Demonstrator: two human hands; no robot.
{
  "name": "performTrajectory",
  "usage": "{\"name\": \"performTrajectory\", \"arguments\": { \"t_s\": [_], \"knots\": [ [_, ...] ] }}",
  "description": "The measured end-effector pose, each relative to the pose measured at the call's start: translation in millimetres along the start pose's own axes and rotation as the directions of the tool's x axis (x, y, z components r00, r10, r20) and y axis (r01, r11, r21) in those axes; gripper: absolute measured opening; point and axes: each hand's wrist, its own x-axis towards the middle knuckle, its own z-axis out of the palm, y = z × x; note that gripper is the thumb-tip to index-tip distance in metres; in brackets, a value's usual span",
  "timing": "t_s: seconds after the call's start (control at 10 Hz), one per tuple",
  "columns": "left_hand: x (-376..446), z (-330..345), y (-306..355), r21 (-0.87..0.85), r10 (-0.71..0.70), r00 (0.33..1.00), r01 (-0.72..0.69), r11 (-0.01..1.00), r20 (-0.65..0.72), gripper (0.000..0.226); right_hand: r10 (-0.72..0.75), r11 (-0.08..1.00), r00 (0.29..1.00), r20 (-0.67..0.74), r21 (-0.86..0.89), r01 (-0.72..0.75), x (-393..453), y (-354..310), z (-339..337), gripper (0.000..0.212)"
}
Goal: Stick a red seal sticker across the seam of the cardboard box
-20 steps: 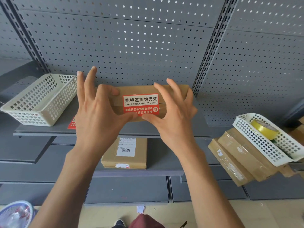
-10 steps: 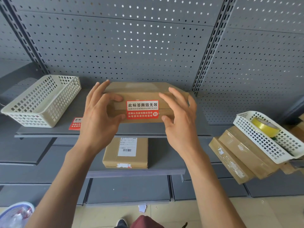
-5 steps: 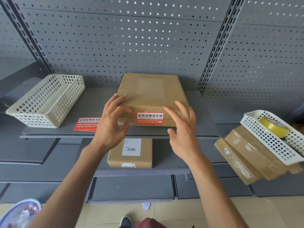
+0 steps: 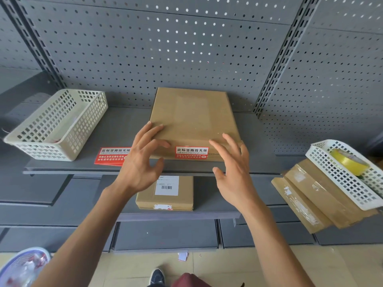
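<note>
Cardboard box lies flat on the shelf at twelve o'clock, its red seal sticker already across the front seam; both hands, left and right, hover spread and empty, so little seems left; spare stickers sit at nine o'clock.

Head-worn view, forward and down, close over shelf
</note>
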Motion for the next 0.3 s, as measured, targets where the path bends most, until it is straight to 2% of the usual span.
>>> {"name": "performTrajectory", "arguments": {
  "t_s": [0.1,0.2,0.3],
  "knots": [
    [0.1,-5.2,-2.1,0.022,0.013,0.999,-0.014,1.0,0.04,0.031,0.038,0.999,0.997,0.061,0.007,-0.038,-1.1,2.0,-11.5,0.072],
    [0.7,-11.2,-6.0,0.052,0.039,0.998,-0.041,0.998,0.051,0.027,0.067,0.986,0.993,0.101,0.144,-0.081,-2.7,-11.9,-35.2,0.058],
    [3.0,-19.6,-6.9,0.051,0.059,0.998,-0.06,0.997,0.013,0.028,0.044,0.944,0.998,-0.045,0.328,-0.027,-8.4,-40.7,-97.0,0.039]
  ]
}}
